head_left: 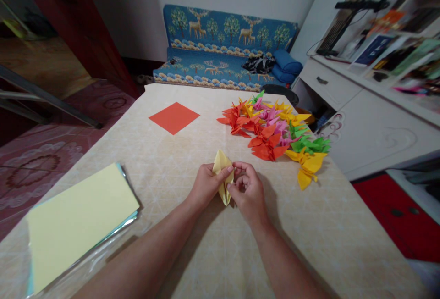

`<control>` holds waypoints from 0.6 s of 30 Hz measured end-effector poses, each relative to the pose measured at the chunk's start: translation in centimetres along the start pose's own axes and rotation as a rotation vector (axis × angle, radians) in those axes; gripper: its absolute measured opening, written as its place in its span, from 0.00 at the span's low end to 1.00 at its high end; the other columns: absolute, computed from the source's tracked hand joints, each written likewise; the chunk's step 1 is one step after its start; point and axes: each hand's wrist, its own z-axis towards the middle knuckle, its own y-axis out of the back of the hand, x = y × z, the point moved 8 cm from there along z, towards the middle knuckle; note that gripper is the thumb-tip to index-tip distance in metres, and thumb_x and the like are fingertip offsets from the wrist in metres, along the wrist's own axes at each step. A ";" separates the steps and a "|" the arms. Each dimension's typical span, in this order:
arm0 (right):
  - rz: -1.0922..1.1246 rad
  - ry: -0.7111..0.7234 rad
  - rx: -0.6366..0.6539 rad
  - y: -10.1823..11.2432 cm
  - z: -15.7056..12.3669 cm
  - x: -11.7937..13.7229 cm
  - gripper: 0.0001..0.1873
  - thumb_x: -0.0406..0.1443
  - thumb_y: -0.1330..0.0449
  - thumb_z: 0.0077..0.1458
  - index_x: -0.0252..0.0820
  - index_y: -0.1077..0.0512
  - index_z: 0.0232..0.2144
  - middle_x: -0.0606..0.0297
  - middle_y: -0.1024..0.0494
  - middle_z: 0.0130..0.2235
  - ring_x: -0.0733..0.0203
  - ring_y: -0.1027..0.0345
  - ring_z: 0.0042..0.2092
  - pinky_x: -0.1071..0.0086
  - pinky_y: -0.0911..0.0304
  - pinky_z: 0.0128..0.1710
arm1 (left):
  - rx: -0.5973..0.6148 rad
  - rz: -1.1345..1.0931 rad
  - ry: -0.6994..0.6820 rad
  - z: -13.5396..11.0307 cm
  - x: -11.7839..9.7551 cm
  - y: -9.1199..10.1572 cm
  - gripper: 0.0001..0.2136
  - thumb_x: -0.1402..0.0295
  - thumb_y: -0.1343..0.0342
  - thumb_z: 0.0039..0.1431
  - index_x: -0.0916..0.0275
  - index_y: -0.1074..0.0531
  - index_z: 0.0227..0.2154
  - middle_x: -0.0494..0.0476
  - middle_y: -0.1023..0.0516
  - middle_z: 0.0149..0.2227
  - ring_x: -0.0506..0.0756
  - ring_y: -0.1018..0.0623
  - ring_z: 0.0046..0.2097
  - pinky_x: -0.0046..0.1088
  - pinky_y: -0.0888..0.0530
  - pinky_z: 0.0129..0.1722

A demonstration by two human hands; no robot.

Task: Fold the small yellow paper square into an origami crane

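Note:
A pale yellow folded origami paper (221, 160), long and pointed at both ends, is held just above the table between my two hands. My left hand (205, 183) grips its left side, the thumb pressed across the front face. On the other side, my right hand (248, 190) pinches the right edge with thumb and curled fingers. A slit or crease runs down the lower half of the paper. Part of its right edge is hidden behind my right fingers.
Several folded paper cranes (266, 145) in red, pink, yellow and green cover the table's right back. A flat red square sheet (174, 118) lies at back left. Nearer left sits a stack of paper (82, 221) on clear plastic wrapping. Behind the table (192, 262) stands a blue patterned sofa (220, 67).

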 end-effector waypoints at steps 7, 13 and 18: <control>0.024 -0.008 -0.008 0.3 0.1 -0.4 0.20 0.30 0.41 0.44 0.41 0.33 0.43 0.68 0.30 0.30 0.69 0.38 0.24 0.75 0.41 0.23 | 0.026 -0.011 0.035 0.1 0.6 -0.2 0.14 0.61 0.36 0.44 0.71 0.24 0.27 0.58 0.24 0.24 0.48 0.29 0.23 0.22 0.34 0.22; 0.094 0.145 -0.037 1.7 1.3 0.2 0.09 0.37 0.43 0.54 0.40 0.25 0.35 0.60 0.28 0.37 0.60 0.33 0.38 0.70 0.37 0.34 | 0.133 0.046 0.082 0.1 1.1 -0.9 0.17 0.59 0.35 0.41 0.71 0.27 0.22 0.55 0.27 0.20 0.48 0.32 0.21 0.22 0.37 0.20; 0.077 0.221 0.053 1.9 2.1 0.9 0.06 0.34 0.41 0.53 0.42 0.23 0.30 0.64 0.30 0.31 0.61 0.34 0.36 0.70 0.39 0.34 | 0.253 0.076 0.053 0.2 1.1 -1.5 0.16 0.59 0.35 0.42 0.70 0.30 0.21 0.51 0.31 0.19 0.46 0.35 0.20 0.21 0.39 0.20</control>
